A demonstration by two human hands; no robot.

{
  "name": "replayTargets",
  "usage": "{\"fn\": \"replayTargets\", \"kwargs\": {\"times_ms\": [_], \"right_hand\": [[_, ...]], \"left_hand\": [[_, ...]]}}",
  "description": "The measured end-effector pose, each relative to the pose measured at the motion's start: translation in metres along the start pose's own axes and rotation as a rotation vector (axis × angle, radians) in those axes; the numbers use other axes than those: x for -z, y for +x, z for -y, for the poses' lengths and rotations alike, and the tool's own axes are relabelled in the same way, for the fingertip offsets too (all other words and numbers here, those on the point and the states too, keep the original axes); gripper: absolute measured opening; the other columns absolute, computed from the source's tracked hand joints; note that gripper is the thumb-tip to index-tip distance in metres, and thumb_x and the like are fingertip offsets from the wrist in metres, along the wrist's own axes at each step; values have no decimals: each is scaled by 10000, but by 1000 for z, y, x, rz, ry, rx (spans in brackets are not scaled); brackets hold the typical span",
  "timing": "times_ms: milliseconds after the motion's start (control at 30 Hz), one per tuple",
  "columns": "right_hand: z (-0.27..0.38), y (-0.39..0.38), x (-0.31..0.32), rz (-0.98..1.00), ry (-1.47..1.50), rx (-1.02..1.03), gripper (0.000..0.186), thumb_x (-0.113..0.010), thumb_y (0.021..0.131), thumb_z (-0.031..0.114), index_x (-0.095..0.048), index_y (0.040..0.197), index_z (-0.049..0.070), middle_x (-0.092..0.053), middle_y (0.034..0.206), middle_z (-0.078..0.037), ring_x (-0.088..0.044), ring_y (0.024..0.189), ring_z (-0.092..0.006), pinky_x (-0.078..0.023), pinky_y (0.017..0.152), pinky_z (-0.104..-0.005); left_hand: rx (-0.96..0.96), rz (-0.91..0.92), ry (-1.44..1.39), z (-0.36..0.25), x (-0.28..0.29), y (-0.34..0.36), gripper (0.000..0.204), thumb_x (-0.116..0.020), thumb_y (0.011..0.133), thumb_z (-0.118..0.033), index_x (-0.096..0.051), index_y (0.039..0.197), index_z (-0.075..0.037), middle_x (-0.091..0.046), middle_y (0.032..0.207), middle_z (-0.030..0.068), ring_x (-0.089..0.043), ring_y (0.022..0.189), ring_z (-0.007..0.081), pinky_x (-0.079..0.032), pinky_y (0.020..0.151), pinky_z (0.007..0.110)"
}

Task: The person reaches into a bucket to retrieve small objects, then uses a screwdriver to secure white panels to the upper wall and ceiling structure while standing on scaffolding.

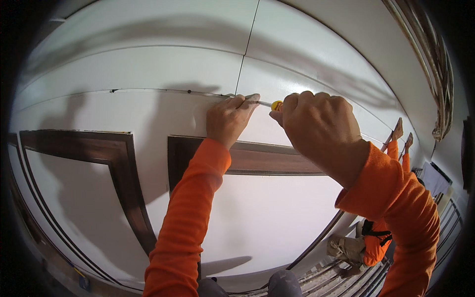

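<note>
My right hand is closed around the handle of a screwdriver, of which a yellow and orange end shows. Its thin metal shaft runs left to the fingertips of my left hand. Those fingers are pinched together at the shaft's end, against the white wall panel. What lies under the fingertips, a screw or only the tip, is hidden. The left hand sits at a long horizontal seam, just below a dark vertical joint between panels. A few small dark spots mark the seam to its left.
Dark brown wooden frames surround white areas below the seam. At right, another person in orange reaches up to the same wall. Slatted planks lie beneath. Bundled brown strips hang at upper right; my knees show below.
</note>
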State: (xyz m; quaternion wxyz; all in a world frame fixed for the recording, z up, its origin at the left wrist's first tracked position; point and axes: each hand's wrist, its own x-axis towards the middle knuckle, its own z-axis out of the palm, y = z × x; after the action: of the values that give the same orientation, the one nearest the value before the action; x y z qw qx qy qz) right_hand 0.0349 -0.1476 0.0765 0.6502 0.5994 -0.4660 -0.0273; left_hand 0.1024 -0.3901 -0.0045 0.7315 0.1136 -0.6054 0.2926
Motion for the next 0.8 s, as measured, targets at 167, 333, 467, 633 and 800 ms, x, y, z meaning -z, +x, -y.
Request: {"fn": "replayTargets", "kwargs": {"times_ms": [167, 333, 467, 633, 800], "right_hand": [[-1, -7, -9, -86, 90, 20, 70, -676, 866, 138, -663, 834, 78, -599, 788, -51, -623, 767, -203, -551, 583, -313], [-6, 2, -7, -155, 100, 105, 141, -649, 901, 172, -666, 860, 39, -648, 854, -128, -705, 654, -244, -528, 491, -376], [-4, 7, 1, 43, 129, -32, 170, -660, 927, 166, -698, 935, 0, -668, 939, -157, -720, 743, -236, -578, 539, -349], [4, 0, 3, -69, 61, 185, 148, -668, 935, 143, -712, 972, 7, -655, 949, -107, -696, 889, -225, -595, 618, -323], [-4, 11, 6, 198, 213, -48, 150, -668, 939, 147, -713, 964, 6, -648, 934, -117, -713, 800, -241, -581, 585, -332]], "left_hand": [[-16, 14, 75, -4, 7, 3, 186, -812, 871, -236, -783, 1054, -223, -642, 747, -42, -658, 668, 169, -542, 590, 335], [29, 2, 40, -5, 7, 3, 161, -823, 857, -220, -780, 1011, -206, -637, 733, -39, -654, 661, 174, -538, 585, 332], [24, -49, -3, -5, 6, 3, 144, -830, 848, -207, -780, 983, -207, -629, 719, -40, -645, 647, 170, -534, 572, 331], [-20, -36, 100, -5, 10, 3, 132, -832, 842, -206, -776, 962, -200, -621, 709, -41, -643, 641, 164, -532, 567, 328], [-9, -4, 70, -3, 9, 1, 172, -843, 833, -244, -762, 981, -205, -624, 726, -46, -657, 670, 163, -535, 576, 328]]}}
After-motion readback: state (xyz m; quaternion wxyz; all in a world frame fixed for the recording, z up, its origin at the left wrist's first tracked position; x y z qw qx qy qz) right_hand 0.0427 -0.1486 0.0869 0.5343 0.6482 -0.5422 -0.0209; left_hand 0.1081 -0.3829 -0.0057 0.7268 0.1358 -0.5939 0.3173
